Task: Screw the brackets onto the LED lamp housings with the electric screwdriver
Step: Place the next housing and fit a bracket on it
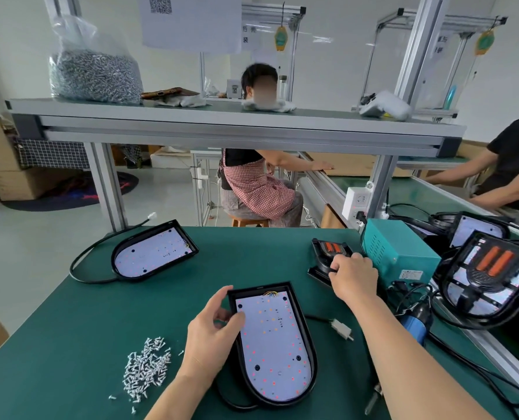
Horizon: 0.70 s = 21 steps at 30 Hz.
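Lengthwise away, rounded end nearest: lamp housing in grip of left hand; bracket in grip of right hand.

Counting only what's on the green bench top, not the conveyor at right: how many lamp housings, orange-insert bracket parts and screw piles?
Lamp housings: 2, the near housing held by the left hand, the far housing at back left.
Orange-insert bracket part: 1, gripped by the right hand.
Loose screw pile: 1.
Total: 4.
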Tool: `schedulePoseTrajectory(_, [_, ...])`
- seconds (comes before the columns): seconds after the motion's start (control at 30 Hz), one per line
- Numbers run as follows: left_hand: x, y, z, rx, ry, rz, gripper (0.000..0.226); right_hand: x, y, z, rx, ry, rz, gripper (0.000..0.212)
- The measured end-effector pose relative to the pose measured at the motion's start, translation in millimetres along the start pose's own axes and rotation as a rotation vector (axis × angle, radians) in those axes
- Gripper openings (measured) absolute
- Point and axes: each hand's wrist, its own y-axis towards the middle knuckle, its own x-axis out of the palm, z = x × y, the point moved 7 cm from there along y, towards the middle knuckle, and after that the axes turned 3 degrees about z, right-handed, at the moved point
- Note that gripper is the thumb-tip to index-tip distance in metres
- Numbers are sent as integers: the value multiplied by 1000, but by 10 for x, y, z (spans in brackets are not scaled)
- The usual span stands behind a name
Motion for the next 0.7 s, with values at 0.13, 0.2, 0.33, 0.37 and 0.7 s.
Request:
schedulePoseTrajectory(0.13, [-14, 1, -3, 16, 12, 17, 41, -178, -152, -57, -80, 116, 145, 16])
schedulePoseTrajectory(0.2, [-23, 12, -17, 21, 35, 28, 34, -346, -286, -141, -145, 250, 209, 14])
schedulePoseTrajectory(0.33, [-34, 17, -27, 35, 76, 42, 30, -745, -774, -379, -288, 500, 322, 9])
schedulePoseTrajectory(0.37, [-32, 14, -31, 36, 82, 42, 30, -812, -929, -433, -315, 542, 329, 10])
schedulePoseTrajectory(0.7, [-41, 31, -59, 38, 110, 68, 25, -827, -2141, -651, -470, 561, 247, 22])
